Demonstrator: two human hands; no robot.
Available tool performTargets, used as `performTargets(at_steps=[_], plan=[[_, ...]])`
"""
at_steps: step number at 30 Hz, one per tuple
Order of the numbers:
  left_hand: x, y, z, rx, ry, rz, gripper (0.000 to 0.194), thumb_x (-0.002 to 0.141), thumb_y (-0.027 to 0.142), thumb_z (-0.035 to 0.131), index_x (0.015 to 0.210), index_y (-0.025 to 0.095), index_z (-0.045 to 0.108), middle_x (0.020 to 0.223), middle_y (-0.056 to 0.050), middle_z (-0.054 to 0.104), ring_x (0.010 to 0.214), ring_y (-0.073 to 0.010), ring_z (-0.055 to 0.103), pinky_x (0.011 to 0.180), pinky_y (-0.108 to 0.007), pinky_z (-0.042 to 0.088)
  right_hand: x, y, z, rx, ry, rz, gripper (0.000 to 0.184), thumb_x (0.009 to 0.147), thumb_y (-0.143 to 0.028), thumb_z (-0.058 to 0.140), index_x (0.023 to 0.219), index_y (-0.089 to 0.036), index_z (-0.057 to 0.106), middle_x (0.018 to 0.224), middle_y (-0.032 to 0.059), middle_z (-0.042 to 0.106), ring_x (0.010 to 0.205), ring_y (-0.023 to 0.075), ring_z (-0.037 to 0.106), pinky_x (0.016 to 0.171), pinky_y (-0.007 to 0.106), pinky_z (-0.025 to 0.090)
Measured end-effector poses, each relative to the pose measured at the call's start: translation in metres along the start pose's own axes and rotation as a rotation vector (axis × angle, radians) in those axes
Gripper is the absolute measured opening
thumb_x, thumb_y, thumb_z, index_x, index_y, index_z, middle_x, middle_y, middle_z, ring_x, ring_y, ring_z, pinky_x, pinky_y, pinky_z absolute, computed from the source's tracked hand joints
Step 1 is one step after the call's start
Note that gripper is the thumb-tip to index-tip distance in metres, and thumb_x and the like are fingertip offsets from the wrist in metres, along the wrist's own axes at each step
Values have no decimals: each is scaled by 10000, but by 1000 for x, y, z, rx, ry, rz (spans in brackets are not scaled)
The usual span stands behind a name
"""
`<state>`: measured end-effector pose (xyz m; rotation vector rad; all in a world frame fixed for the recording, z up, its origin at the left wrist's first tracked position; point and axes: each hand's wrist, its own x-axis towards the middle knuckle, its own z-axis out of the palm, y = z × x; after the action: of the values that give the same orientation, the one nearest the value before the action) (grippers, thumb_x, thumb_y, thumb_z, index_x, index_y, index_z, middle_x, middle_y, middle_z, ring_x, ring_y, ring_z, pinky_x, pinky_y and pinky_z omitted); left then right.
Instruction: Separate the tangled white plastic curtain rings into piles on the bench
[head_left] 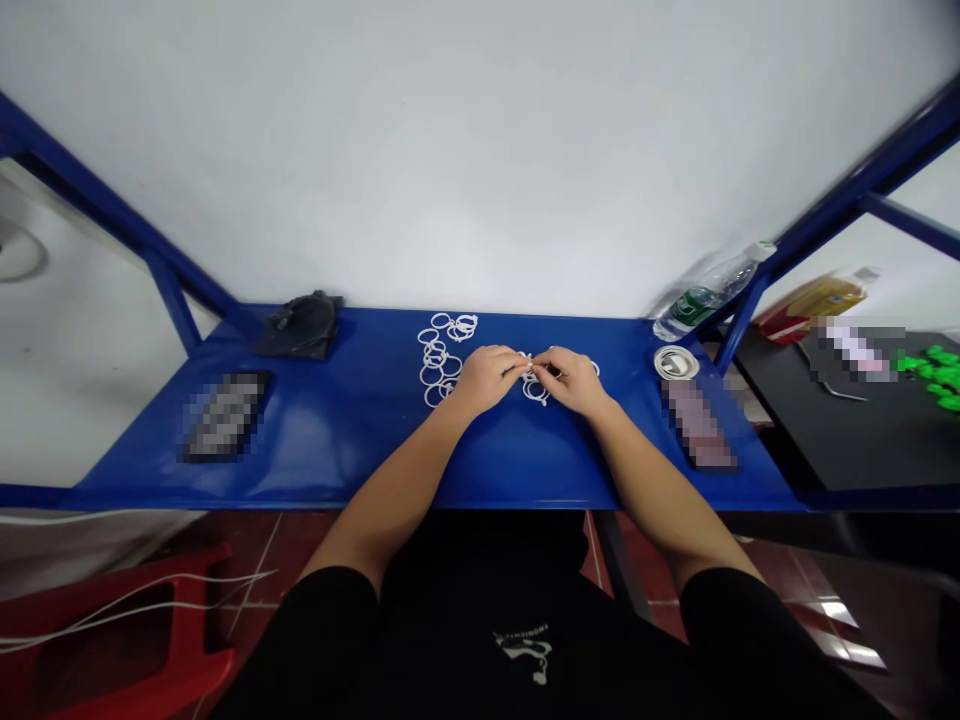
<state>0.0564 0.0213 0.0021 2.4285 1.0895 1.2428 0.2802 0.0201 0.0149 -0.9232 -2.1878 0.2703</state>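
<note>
My left hand [486, 380] and my right hand [574, 380] meet over the middle of the blue table [315, 425], fingertips almost touching. Both pinch a thin white plastic ring, which the fingers largely cover. Several more white rings [535, 392] lie under and between the fingers, and part of one shows just beyond my right hand. Left of my left hand, a loose column of thin white rings [434, 353] lies on the table, many overlapping; some have a small knob or tail at the edge.
A crumpled black bag [304, 325] and a blurred dark phone-like object [227, 415] lie at the left. On the right are a water bottle [701, 300], a coiled white cable [674, 363] and another blurred phone-like object [699, 422]. Blue frame bars [172, 290] rise at both sides.
</note>
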Motion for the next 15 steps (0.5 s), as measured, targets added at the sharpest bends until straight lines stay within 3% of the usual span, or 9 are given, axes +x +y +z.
performTargets(at_steps=[9, 15], plan=[[1, 5, 0, 49, 4, 25, 246, 1048, 342, 637, 1236, 258, 771, 1157, -57, 813, 1046, -221, 752, 948, -423, 550, 1, 5, -7, -106, 68, 77, 262, 1044, -420, 580, 1014, -223, 750, 851, 58, 747, 721, 183, 667, 675, 311, 498], [5, -23, -28, 223, -16, -189, 225, 1005, 365, 678, 1157, 255, 803, 1206, -80, 785, 1156, -281, 693, 1078, -499, 495, 3, 11, -26, -215, 103, 191, 270, 1004, -442, 603, 930, -219, 735, 835, 61, 756, 689, 190, 655, 650, 320, 478]])
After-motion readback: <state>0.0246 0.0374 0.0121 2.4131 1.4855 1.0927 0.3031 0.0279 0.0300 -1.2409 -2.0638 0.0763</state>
